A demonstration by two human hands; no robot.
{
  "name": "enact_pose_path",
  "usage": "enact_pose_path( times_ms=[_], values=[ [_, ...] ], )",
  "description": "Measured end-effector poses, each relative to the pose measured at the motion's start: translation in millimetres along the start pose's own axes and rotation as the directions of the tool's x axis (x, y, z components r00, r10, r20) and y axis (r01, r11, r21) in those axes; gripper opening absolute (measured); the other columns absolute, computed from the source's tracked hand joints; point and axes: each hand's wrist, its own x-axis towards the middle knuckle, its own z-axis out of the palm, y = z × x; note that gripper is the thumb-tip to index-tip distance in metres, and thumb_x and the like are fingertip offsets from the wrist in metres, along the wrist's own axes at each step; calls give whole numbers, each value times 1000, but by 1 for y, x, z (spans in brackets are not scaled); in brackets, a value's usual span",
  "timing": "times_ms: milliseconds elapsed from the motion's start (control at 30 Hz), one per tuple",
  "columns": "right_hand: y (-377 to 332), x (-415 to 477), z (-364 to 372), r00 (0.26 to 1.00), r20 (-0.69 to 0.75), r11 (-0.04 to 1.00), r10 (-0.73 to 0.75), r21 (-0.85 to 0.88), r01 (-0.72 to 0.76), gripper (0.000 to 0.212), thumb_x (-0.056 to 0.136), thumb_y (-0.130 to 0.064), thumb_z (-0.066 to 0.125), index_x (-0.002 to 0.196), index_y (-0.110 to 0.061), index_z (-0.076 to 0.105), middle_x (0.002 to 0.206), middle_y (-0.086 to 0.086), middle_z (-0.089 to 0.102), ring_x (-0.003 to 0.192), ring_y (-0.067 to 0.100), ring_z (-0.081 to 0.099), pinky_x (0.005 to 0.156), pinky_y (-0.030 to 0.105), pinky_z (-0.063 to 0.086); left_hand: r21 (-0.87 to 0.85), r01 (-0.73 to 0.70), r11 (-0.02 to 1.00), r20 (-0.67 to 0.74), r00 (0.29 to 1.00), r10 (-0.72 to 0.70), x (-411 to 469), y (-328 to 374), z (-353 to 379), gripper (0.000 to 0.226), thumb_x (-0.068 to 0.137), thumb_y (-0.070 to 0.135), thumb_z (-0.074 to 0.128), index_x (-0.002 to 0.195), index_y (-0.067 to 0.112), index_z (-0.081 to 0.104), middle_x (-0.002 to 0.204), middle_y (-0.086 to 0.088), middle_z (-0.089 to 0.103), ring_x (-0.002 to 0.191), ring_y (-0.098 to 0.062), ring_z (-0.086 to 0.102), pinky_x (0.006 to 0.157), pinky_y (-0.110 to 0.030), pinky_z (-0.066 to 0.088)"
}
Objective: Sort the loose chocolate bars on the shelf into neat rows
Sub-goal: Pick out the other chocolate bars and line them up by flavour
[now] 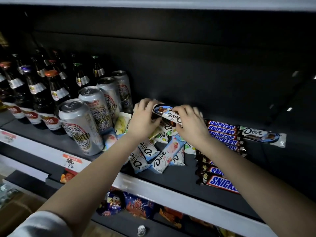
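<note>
- Held Dove bar point(166, 114): white-and-blue wrapper, lifted clear of the heap and carried between both hands above the middle of the shelf, long side running roughly left to right, tilted down toward the right.
- Left hand point(145, 118): fingers curled round the bar's left end, gripping it.
- Right hand point(189, 123): thumb and fingers pinched on the bar's right part, by the printed name.
- Loose pile of Dove bars point(159, 157): directly beneath and in front of the hands, wrappers crossed at all angles and overlapping, some pale blue, some with green marks; unsorted.
- Snickers bars point(222, 132): just right of the pile, lying parallel in a front-to-back run; judged already ordered, though the right forearm hid the middle of the run.
- Lone Dove bar point(263, 136): flat on the shelf to the right of the Snickers bars, touching their ends, well apart from the pile.
- Shelf point(179, 175): dark deck with a pale front rail; bare deck showed in front of the pile and at far right.
- Step in hand, as judged: one bar picked out and being squared up for placing; most of the sorting was not yet done.
- Next move, as judged: set the bar down flat on bare deck, parallel with the Snickers run, to start a row that matching wrappers can join, without nudging the neighbours.
- Cans point(82, 124): silver, upright, in a line left of the pile, the nearest touching it.
- Bottles point(54, 90): dark glass, ranked behind and left of the cans.
- Snack packets point(136, 204): on the shelf below.
</note>
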Motion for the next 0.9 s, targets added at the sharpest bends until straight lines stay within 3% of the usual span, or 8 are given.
enact_pose_path(
  times_ms=[133,267,433,600,700,800,900],
  values=[
    [19,-15,-17,981,-92,983,169,86,-162,52,83,-19,60,132,-20,43,129,11,48,116,33,43,99,43,35,-292,16,956,-51,998,-33,4,36,15,47,84,27,66,120,5,44,120,-12,47,113,-21,46,95,-19,34],
    [35,-40,-28,950,-253,976,185,163,-147,48,78,-14,68,124,-16,53,117,14,52,105,35,50,91,49,45,-495,101,863,85,994,-68,8,86,30,40,89,32,61,114,5,45,98,4,61,90,-7,57,71,-11,41],
    [58,-73,-42,923,-327,969,203,204,-141,40,81,-19,68,119,-14,56,115,11,51,105,27,53,86,38,51,-679,174,713,188,980,-60,11,141,52,33,92,19,54,121,3,49,99,1,66,95,-13,63,83,-30,51],
    [95,-110,-66,891,-426,983,160,-12,-182,45,83,-12,62,125,-18,47,127,11,45,114,30,45,94,47,45,-703,63,709,216,968,128,14,175,69,35,95,21,51,129,12,52,110,7,62,97,-4,63,87,-18,47],
    [116,-128,-79,881,-468,957,74,-216,-195,59,80,-6,61,132,-23,40,136,7,33,125,30,32,100,49,37,-699,-5,715,243,939,243,11,199,82,33,97,20,48,129,13,54,113,-1,64,96,-10,63,89,-25,49],
    [139,-146,-89,927,-376,886,11,-425,-183,65,78,-8,66,135,-24,39,144,6,31,133,31,26,107,57,26,-655,-130,745,246,895,373,3,222,97,30,94,11,50,122,12,60,109,-5,64,100,-15,59,84,-19,42],
    [157,-165,-97,953,-301,827,35,-527,-197,61,77,-13,71,132,-20,48,136,5,49,134,31,33,107,61,19,-603,-211,770,287,843,456,-3,240,109,29,91,9,55,118,12,64,107,-10,67,102,-21,60,86,-25,43]
  ],
)
